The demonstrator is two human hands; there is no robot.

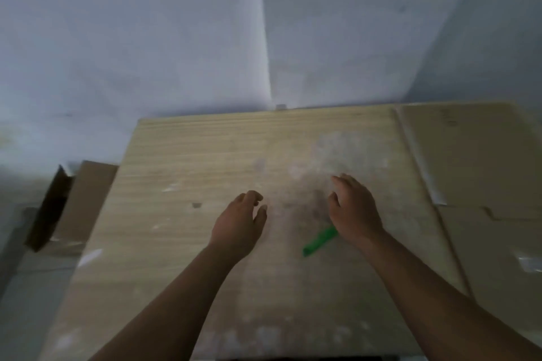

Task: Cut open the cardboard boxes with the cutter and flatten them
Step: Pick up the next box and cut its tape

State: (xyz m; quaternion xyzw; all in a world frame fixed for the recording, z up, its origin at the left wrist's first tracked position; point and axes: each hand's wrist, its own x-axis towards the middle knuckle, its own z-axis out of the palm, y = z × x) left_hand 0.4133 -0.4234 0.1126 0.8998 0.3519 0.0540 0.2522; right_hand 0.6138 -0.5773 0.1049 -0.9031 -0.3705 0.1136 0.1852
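your left hand [239, 226] hovers over the middle of the wooden table [190, 155], palm down, fingers loosely curled and thumb apart from them, holding nothing. your right hand [355, 211] sits at 3 o'clock from it, well apart, also palm down with the fingers bent loosely and the thumb spread; nothing shows pinched between them. the green cutter [319, 242] lies on the table between your wrists, slanting from 7 o'clock up to 1 o'clock, and its upper end runs under the heel of your right hand. you cannot tell from here whether the palm rests on it or only hangs over it. the frame is blurred.

flattened cardboard [484, 170] lies at 3 o'clock, covering the table's right side, with a pale tape strip [422, 167] along its left fold. at 9 o'clock, off the table's left edge and lower down, a cardboard box [88, 199] lies with a dark open end showing. a plain grey wall [146, 38] fills 12 o'clock.
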